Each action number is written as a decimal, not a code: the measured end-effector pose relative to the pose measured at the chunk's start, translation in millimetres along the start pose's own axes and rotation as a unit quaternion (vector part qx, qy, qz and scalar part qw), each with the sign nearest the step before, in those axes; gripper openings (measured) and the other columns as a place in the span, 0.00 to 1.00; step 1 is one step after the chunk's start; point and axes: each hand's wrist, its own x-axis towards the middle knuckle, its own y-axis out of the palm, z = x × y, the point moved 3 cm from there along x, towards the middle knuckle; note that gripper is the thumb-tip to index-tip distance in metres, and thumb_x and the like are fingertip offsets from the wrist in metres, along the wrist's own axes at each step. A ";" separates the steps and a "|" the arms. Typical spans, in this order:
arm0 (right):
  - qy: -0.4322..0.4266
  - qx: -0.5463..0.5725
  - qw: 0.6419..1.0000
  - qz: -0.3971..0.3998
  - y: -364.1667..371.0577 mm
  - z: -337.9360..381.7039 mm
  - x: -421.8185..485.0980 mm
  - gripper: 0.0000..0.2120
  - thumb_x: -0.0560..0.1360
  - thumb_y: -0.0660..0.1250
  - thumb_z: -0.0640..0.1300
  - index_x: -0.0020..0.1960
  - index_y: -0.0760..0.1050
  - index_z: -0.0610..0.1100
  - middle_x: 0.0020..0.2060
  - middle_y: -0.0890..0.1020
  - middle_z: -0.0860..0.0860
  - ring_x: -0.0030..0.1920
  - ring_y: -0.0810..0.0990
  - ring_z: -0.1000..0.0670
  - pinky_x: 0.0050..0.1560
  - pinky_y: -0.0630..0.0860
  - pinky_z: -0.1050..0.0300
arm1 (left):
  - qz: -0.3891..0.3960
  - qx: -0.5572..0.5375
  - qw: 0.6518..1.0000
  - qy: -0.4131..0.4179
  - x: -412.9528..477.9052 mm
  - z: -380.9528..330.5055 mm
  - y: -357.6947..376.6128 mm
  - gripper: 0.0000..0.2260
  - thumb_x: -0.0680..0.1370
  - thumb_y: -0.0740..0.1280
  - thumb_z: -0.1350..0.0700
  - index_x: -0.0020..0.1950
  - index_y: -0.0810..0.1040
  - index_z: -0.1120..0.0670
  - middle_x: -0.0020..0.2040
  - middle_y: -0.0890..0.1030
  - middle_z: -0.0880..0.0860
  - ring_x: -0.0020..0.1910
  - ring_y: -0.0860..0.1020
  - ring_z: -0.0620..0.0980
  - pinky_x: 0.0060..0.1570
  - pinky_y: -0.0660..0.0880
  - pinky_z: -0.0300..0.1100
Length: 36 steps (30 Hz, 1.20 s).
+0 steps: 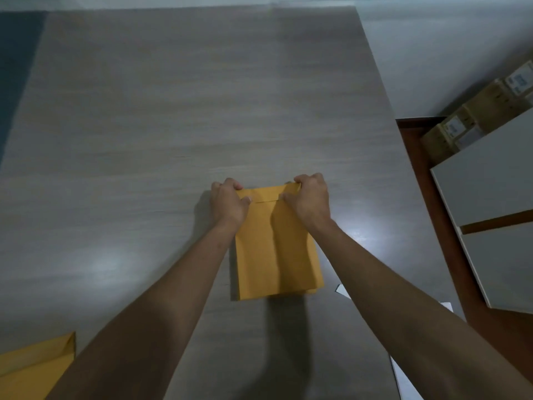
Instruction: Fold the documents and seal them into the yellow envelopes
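Note:
A yellow envelope point(275, 249) lies upright on the grey table point(173, 111) in front of me, its flap folded down at the far end. My left hand point(227, 202) grips the flap's left corner, fingers curled over the top edge and thumb on the flap. My right hand point(310, 197) grips the right corner the same way. A second yellow envelope point(31, 368) lies at the near left edge of the view, partly cut off. White paper sheets point(403, 379) show near my right forearm, mostly hidden by it.
The table's right edge runs diagonally; beyond it are brown floor point(415, 151), grey cabinets point(490, 192) and stacked cardboard boxes point(473, 116) by the wall. A dark blue surface point(17, 53) borders the table at the far left.

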 end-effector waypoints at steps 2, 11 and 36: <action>-0.014 -0.009 1.000 -0.001 6.3 -5.6 -5.9 0.23 0.73 0.74 0.47 0.65 0.75 0.41 0.60 0.71 0.44 0.60 0.73 0.44 0.59 0.71 0.56 | -0.001 0.017 1.000 0.002 -4.7 3.1 3.9 0.13 0.75 0.73 0.56 0.58 0.78 0.55 0.60 0.72 0.56 0.53 0.72 0.51 0.49 0.64 0.36; -0.229 -0.143 0.959 -0.081 19.7 -13.1 -30.6 0.14 0.73 0.68 0.34 0.58 0.80 0.42 0.54 0.79 0.44 0.54 0.75 0.43 0.51 0.78 0.49 | -0.054 0.090 0.986 0.133 -22.4 9.1 12.1 0.10 0.74 0.74 0.60 0.55 0.80 0.56 0.56 0.72 0.56 0.52 0.68 0.50 0.47 0.66 0.40; -0.319 -0.251 0.912 -0.062 36.0 -28.7 -39.7 0.17 0.79 0.64 0.47 0.64 0.76 0.39 0.55 0.80 0.45 0.53 0.77 0.44 0.56 0.76 0.52 | 0.072 0.354 0.887 0.288 -40.5 26.8 21.0 0.47 0.68 0.56 0.24 0.79 0.59 0.52 0.74 0.65 0.53 0.73 0.63 0.52 0.64 0.65 0.51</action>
